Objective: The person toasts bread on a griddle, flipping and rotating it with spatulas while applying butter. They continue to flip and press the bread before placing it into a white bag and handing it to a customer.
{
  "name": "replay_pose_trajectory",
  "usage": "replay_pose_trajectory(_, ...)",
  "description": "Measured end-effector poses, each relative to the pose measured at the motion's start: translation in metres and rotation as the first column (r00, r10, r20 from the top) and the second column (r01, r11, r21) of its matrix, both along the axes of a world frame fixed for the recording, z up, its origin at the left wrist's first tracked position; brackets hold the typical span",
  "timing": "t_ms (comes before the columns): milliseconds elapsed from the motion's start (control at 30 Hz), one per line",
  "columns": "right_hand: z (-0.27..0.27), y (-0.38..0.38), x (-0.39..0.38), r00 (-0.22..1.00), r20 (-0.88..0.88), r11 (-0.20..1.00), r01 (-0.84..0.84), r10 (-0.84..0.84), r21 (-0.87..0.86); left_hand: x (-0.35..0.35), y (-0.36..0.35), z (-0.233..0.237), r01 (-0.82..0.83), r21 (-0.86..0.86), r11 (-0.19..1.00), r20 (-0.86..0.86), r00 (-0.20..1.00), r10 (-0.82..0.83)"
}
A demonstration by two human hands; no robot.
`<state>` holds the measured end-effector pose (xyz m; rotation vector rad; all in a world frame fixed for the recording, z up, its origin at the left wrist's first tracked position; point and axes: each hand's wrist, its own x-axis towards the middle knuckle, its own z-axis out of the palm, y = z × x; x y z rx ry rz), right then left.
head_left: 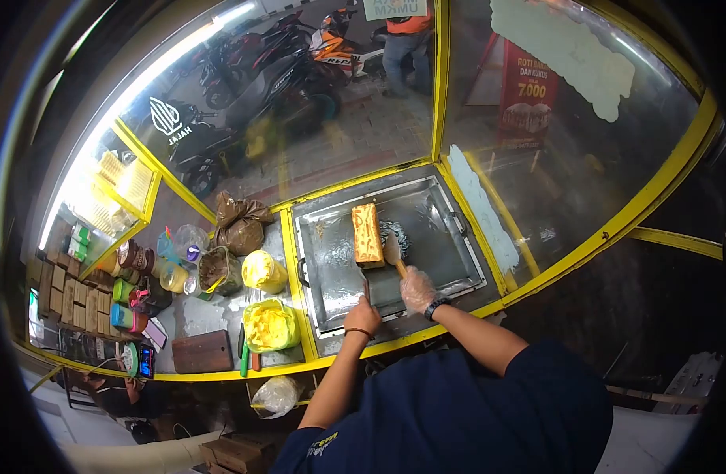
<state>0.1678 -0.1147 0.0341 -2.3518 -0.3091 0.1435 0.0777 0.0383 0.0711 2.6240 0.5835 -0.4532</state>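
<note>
A long loaf of toasted bread [368, 234] lies on a metal griddle [450, 261] inside a yellow-framed glass cart. My left hand [363, 316] grips the handle of a flat spatula [363, 276] whose blade points at the near end of the loaf. My right hand [417, 289], in a thin plastic glove with a dark wristband, holds a wooden-handled scraper [394, 254] just to the right of the loaf.
Left of the griddle stand yellow margarine tubs [268, 324], a tub [264, 271], brown bags [238, 223], jars and cups [173, 268], a wooden board [203, 352] and a phone [146, 361]. Motorbikes and a person stand outside beyond the glass.
</note>
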Motion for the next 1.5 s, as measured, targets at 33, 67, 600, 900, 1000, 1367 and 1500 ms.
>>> replay_pose_trajectory(33,-0.005,0.002,-0.011,0.999,-0.01,0.999,-0.043,0.043,0.021,-0.004,-0.007,0.0,0.021,0.004,1.0,0.005,1.0,-0.021)
replay_pose_trajectory(67,-0.01,0.003,-0.022,0.996,-0.019,0.996,-0.085,0.085,0.041,-0.006,-0.01,0.0,0.042,0.007,0.999,0.01,0.999,-0.042)
replay_pose_trajectory(600,-0.032,-0.049,-0.008,0.974,-0.116,0.974,0.205,-0.193,0.096,-0.006,0.02,-0.02,-0.211,-0.064,0.975,0.087,0.973,0.216)
replay_pose_trajectory(900,-0.054,-0.034,0.059,0.986,0.123,0.967,-0.078,0.111,-0.244,0.02,0.018,-0.036,-0.149,-0.156,0.976,0.215,0.96,0.181)
replay_pose_trajectory(1000,-0.04,-0.04,0.083,0.996,0.068,0.998,0.056,-0.053,-0.036,-0.007,0.015,-0.029,-0.206,-0.312,0.927,0.182,0.945,0.271)
replay_pose_trajectory(1367,0.021,-0.087,0.097,0.841,0.136,0.818,-0.451,0.523,-0.358,-0.01,0.005,-0.076,-0.077,-0.321,0.944,0.277,0.946,0.171)
replay_pose_trajectory(1500,-0.024,-0.062,0.019,0.876,0.22,0.903,-0.418,0.43,-0.1,-0.001,-0.001,-0.06,-0.032,-0.334,0.942,0.194,0.976,0.102)
